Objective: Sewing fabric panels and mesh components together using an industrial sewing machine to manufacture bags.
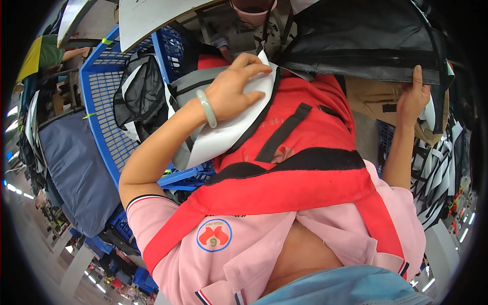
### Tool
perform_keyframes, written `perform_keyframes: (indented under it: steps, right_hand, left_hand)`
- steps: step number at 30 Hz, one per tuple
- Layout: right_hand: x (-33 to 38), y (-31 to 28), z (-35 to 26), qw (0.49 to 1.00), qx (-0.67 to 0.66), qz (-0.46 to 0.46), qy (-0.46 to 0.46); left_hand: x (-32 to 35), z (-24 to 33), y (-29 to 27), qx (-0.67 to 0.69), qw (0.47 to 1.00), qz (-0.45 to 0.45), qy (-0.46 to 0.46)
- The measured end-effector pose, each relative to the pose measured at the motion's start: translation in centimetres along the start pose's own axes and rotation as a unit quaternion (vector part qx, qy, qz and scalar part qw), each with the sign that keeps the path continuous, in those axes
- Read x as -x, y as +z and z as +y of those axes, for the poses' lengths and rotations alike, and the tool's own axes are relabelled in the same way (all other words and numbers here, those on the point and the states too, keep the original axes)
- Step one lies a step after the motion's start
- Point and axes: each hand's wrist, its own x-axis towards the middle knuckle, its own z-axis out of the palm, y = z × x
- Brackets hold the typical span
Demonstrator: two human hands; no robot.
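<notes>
My left hand (234,90), a pale bangle round its wrist, rests on a white-faced fabric piece (221,140) with grey parts and black edging. Its fingers are bent and apart, the thumb away from the rest. The piece lies over the left side of my red apron (300,122). At the right, my right hand (414,99) pinches the near edge of a black fabric panel (361,35); the thumb shows on top and the other fingers are mostly hidden behind it. That panel spreads across the far right.
Left of me stands a blue plastic basket (104,112) with black mesh pieces (142,84) in it. A cardboard box (373,99) lies below the black panel. Dark blue fabric (76,168) is stacked farther left. White-and-black strips (434,168) hang at the right. A pale tabletop (152,20) juts in ahead.
</notes>
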Motion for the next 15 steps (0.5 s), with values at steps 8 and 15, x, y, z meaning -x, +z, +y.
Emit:
perform_keyframes:
  steps: [8, 15]
  right_hand:
    - [1.1, -2.5, 0.2, 0.616, 0.616, -0.471, 0.137]
    - [5.3, 13.5, 4.0, 0.79, 0.259, -0.527, -0.179]
  left_hand:
    - [0.5, -0.4, -1.1, 0.1, 0.994, 0.007, -0.033]
    - [1.8, 0.4, -2.4, 0.052, 0.998, 0.001, -0.036]
